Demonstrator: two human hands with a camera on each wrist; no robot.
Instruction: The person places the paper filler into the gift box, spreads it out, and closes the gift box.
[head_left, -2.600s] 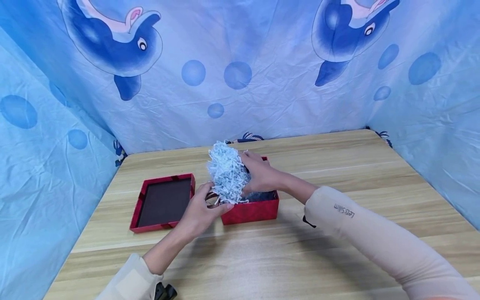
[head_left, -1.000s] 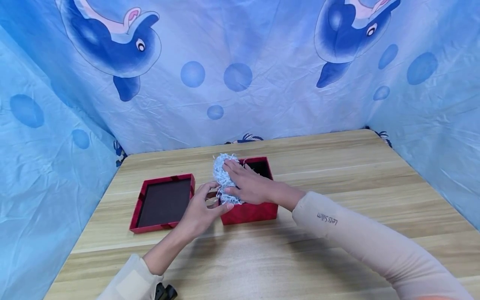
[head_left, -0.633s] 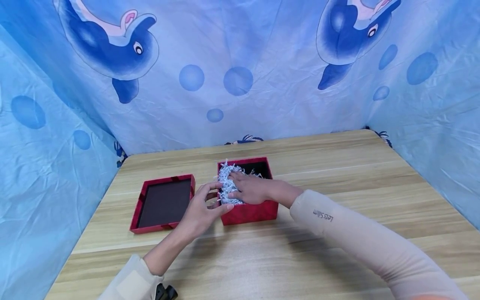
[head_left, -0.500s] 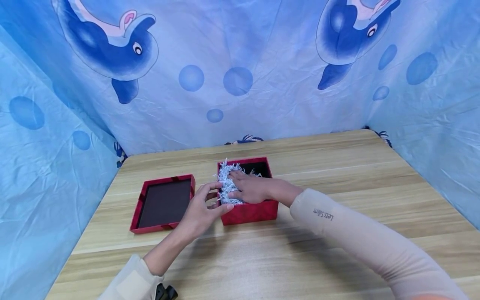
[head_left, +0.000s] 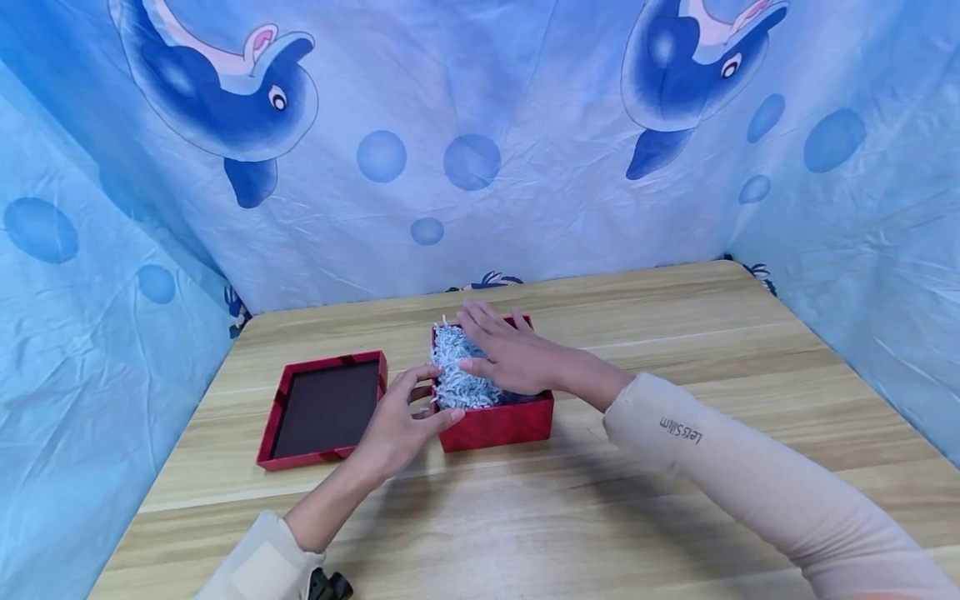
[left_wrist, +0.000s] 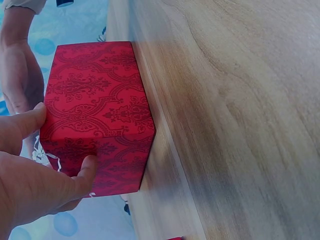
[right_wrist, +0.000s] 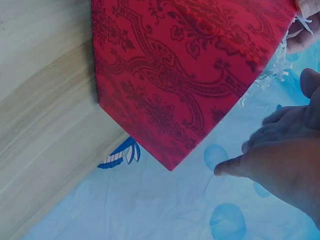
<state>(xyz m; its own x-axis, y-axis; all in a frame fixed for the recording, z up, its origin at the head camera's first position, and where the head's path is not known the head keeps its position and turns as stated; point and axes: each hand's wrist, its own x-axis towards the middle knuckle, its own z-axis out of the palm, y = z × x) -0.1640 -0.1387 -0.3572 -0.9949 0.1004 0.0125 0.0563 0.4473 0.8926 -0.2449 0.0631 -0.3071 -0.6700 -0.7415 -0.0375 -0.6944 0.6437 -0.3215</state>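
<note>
Tabletop, foreground: bearing a red box near the middle, standing upright, mouth facing up.

Near left corner of the box: gripping with the left hand, thumb tip at the front wall, fingers curving onto the left wall. For a sound brace, probably needing only light pressure; avoiding hard squeezing, likely to be bowing the wall.

Over the mouth: hovering with the right hand, fingers extended and slightly blurred, gripping nothing, not clearly touching the fill.

Inside the box: occupying mainly the left part with blue-white paper shred, leaving some dark interior showing at front right and a few strands poking past the left rim. For a level fill, preferably teasing loose material rightward, pressing with flat fingers rather than compacting, and tucking stray strands inside the walls.

Lid, red with dark lining: lying lining-up to the left, apart from the box. When shifting the left hand, advisably clearing the lid's edge.

Curtain, dolphin-printed, background: hanging beyond the far edge.
</note>
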